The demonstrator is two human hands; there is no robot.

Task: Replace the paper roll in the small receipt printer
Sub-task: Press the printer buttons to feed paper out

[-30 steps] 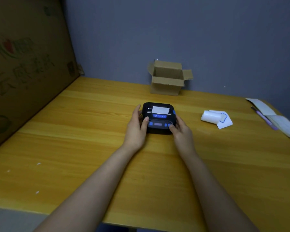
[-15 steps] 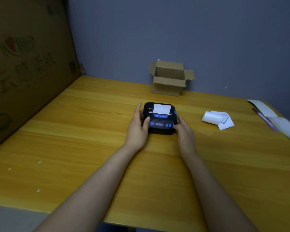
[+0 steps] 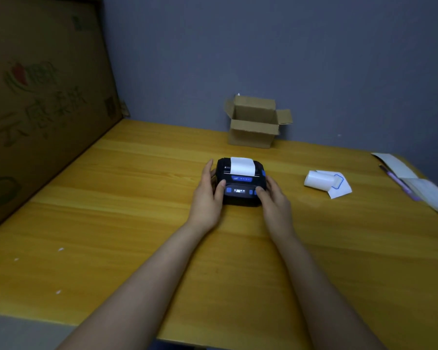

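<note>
A small black receipt printer point(image 3: 240, 184) with blue buttons and a lit display sits mid-table, lid closed. A strip of white paper point(image 3: 242, 165) sticks out of its top slot. My left hand point(image 3: 208, 195) cups the printer's left side, thumb resting on its front corner. My right hand point(image 3: 274, 198) holds the right side, with a fingertip on a blue front button. A second white paper roll point(image 3: 319, 181) lies on its side to the right, its loose end marked with a blue outline.
An open small cardboard box point(image 3: 254, 125) stands at the back by the wall. A large printed cardboard sheet point(image 3: 36, 102) leans along the left. Papers point(image 3: 420, 183) and a purple pen point(image 3: 400, 183) lie at the right edge of the wooden table point(image 3: 111, 223).
The white paper strip has come further out of the printer's slot. Both hands stay on the printer's sides, almost unmoved.
</note>
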